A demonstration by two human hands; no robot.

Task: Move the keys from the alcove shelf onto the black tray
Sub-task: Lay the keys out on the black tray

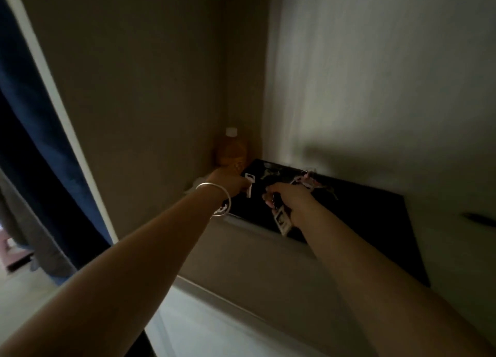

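A black tray (375, 222) lies on the alcove shelf, against the right wall. My left hand (230, 182), with bangles on the wrist, is shut on a silver key (249, 186) held over the tray's left end. My right hand (292, 198) is shut on a key bunch with a white tag (281, 221) that dangles over the tray's front edge. More keys with a pink tie (306, 180) lie on the tray's far side, beyond my right hand. The scene is dim and blurred.
An orange bottle with a white cap (231, 149) stands in the alcove's back corner, just behind my left hand. A dark blue curtain (40, 155) hangs at the left. A dark object (480, 219) sticks out at the right edge.
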